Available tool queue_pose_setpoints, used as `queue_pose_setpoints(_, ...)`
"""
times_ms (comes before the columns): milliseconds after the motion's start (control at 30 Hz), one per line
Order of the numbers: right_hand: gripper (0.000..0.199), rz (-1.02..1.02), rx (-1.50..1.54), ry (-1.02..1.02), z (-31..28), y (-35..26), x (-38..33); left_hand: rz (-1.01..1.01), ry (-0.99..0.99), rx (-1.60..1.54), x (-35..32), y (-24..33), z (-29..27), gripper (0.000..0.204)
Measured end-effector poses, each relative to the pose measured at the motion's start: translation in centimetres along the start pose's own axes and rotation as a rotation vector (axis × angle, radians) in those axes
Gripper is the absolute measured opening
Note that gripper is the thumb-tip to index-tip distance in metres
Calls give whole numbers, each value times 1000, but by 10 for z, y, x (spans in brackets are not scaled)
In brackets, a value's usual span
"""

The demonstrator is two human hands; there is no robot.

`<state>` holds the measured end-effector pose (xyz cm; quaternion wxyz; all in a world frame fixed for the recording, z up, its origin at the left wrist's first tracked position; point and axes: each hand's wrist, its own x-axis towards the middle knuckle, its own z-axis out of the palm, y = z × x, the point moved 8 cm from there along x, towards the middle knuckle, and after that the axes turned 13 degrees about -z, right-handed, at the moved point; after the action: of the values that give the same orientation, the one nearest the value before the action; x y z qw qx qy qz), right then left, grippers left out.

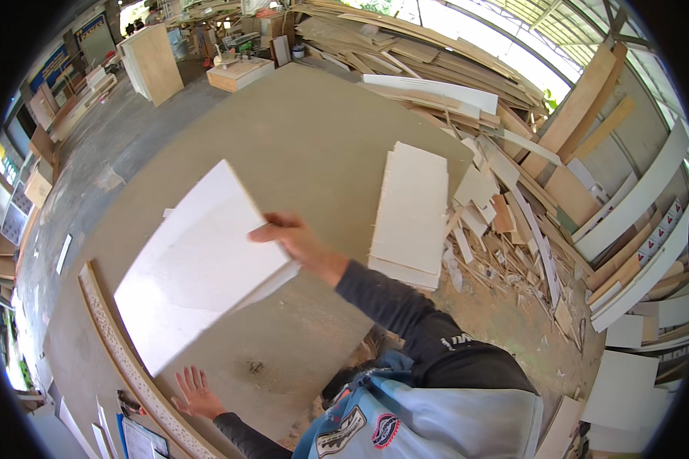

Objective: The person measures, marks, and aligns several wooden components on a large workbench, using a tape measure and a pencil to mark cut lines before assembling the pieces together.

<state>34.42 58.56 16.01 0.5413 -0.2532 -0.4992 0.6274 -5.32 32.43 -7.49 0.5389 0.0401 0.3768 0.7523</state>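
My right hand (302, 243) grips a white rectangular panel (195, 264) by its right edge, thumb on top. The panel is held tilted above a wide brown-grey board surface (306, 115). Beneath its lower right edge another pale piece shows, and I cannot tell whether it is a second panel. My left hand (197, 395) is open with fingers spread, just below the panel's lower corner and holding nothing. Beside it runs a long speckled strip (134, 371) along the left side of the surface. To the right lies a stack of white panels (411, 206).
Wood offcuts (505, 222) and splinters cover the floor at right. Long planks (406, 50) are piled at the back. At lower left lie a clipboard (142, 440) and a small tool (132, 403). A pale cabinet (153, 65) stands far left.
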Motion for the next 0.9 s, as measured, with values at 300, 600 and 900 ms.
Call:
queue_pose_setpoints(300,41,53,-5,4,-203,-50,-98,-99,78,457,-94,-115,69,67)
queue_pose_setpoints(600,67,93,-1354,1012,-466,-48,-186,-175,56,168,-174,-266,125,33)
queue_pose_setpoints(900,70,418,-1029,697,-410,-7,-250,-99,137,109,-214,-299,174,34)
